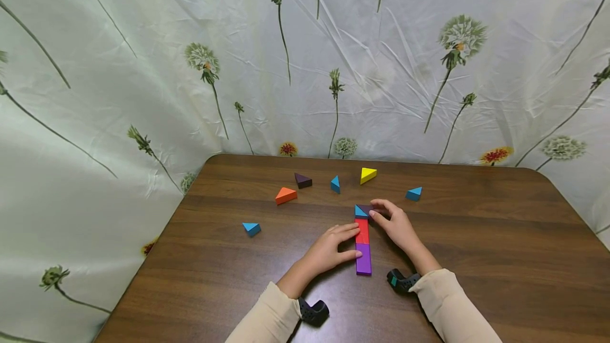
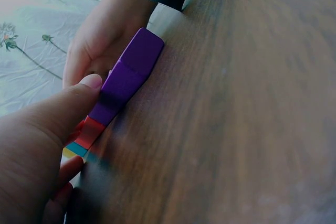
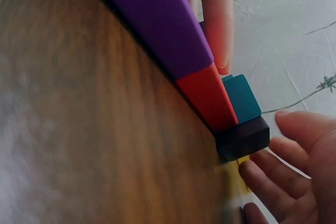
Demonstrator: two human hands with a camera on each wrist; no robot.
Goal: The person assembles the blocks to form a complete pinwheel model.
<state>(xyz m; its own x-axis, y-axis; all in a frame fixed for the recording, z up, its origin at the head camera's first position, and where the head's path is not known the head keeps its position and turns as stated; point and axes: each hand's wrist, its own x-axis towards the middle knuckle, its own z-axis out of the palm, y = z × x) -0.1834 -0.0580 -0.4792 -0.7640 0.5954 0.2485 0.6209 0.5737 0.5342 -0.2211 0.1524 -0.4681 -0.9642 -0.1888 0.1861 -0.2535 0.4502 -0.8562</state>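
Note:
A row of blocks runs away from the person: a purple block [image 1: 364,261] nearest, then red [image 1: 362,232], then a blue triangular block [image 1: 360,213] beside a dark triangular block [image 1: 366,208]. The left hand [image 1: 331,247] lies along the row's left side, its thumb on the purple block [image 2: 126,80] and its fingers extended over the red one. At the far end the right hand [image 1: 393,225] has its fingertips beside the dark block [image 3: 244,139]. In the right wrist view the right hand's thumb and fingers are spread; whether they touch that block is unclear.
Loose triangular blocks lie about the brown table [image 1: 200,290]: orange [image 1: 286,195], dark [image 1: 303,180], yellow [image 1: 368,175], and blue ones at the left [image 1: 251,228], middle [image 1: 335,184] and right [image 1: 414,193]. A flowered curtain [image 1: 381,68] hangs behind the table's far edge.

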